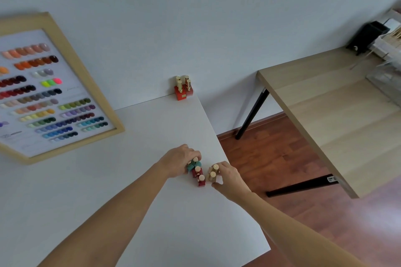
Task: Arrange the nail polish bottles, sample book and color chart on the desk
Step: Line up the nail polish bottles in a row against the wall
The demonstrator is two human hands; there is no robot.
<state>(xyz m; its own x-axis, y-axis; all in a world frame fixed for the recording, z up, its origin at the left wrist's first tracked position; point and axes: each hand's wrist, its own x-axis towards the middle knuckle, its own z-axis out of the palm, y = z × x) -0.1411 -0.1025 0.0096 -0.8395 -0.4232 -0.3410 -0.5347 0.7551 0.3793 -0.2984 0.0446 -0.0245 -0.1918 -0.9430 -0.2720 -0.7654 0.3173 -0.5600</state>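
Note:
Near the right edge of the white desk (152,132) stands a cluster of small nail polish bottles with gold caps. My left hand (179,159) is closed over the teal bottles (192,166) at the cluster's far side. Two dark red bottles (199,176) stand just in front of it, untouched. My right hand (230,178) grips the pale beige bottles (213,173) at the right of the cluster. A second group of red and pink bottles (183,88) stands at the desk's far right corner against the wall. The framed color chart (46,91) leans at the far left. No sample book is visible.
To the right, across a gap of reddish wood floor (271,147), stands a light wooden table (329,102) with black legs. On its far end are a black holder (366,37) and clear organizers (386,73). The desk edge runs close to my right hand.

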